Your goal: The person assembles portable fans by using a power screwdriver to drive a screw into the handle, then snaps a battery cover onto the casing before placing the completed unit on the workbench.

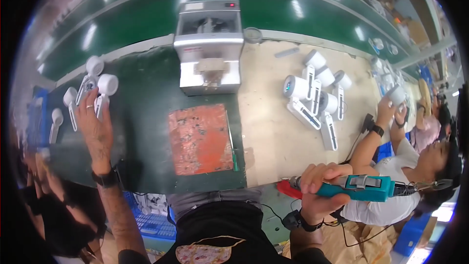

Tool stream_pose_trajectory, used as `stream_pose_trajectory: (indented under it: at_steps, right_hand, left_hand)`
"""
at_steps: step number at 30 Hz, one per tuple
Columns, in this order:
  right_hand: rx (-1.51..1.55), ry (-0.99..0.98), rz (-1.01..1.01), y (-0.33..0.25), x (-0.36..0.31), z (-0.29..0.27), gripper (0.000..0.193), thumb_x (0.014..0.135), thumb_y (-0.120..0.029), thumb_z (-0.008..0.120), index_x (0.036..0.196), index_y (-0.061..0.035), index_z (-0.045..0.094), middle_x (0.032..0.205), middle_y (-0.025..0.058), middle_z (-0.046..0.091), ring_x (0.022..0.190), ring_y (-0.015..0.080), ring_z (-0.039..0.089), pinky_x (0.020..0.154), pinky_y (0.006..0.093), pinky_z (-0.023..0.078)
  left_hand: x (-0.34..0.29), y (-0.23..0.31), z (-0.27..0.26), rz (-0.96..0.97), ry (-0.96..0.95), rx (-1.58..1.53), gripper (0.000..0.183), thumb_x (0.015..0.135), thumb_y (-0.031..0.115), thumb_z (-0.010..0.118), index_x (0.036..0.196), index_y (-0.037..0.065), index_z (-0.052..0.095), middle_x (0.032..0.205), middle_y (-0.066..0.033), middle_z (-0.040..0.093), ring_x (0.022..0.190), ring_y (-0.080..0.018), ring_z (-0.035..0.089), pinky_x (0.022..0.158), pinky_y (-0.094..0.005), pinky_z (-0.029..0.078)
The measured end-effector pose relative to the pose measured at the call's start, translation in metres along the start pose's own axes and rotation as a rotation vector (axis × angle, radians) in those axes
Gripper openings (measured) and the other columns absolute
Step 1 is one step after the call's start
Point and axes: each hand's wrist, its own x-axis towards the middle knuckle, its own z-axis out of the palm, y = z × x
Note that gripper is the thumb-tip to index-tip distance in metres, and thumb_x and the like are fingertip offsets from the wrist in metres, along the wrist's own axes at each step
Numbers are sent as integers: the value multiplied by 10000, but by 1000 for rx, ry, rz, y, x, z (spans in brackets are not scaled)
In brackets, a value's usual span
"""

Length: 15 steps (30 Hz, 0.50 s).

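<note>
My left hand (96, 124) is at the left side of the bench, its thumb and fingers closing around the handle of a white round-headed handheld device (107, 85). Beside it lie similar white devices, one with its round head (95, 65) farther back and one at the left (71, 97). My right hand (321, 186) grips a teal electric screwdriver (364, 188) over the bench's near right edge. The tool lies almost level, its cord end pointing right and its metal nose toward the left.
A grey machine (211, 51) stands at the back centre. Before it lie a worn red mat (200, 139) and a green-handled screwdriver (235, 159). Several white devices (316, 93) are piled on the beige board. At the right, a person (391, 166) holds a white part; another person sits at the left.
</note>
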Motion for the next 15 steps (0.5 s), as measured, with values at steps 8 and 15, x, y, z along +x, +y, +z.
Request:
stream_pose_trajectory:
  at_steps: [8, 15]
  right_hand:
    - [7, -9, 78, -5, -5, -2, 648, 900, -619, 655, 1086, -27, 468, 706, 76, 539, 607, 202, 554, 563, 327, 457]
    - [-136, -30, -10, 14, -22, -6, 729, 876, -642, 685, 1122, 8, 465, 700, 106, 559, 577, 208, 564, 503, 310, 462]
  left_hand:
    - [26, 303, 15, 537, -340, -1116, 506, 954, 368, 638, 1349, 54, 593, 950, -153, 678, 877, -341, 666, 813, -458, 539]
    - [-9, 374, 80, 562, -182, -1066, 601, 959, 458, 604, 1327, -17, 596, 1018, -219, 668, 977, -397, 636, 861, -461, 530]
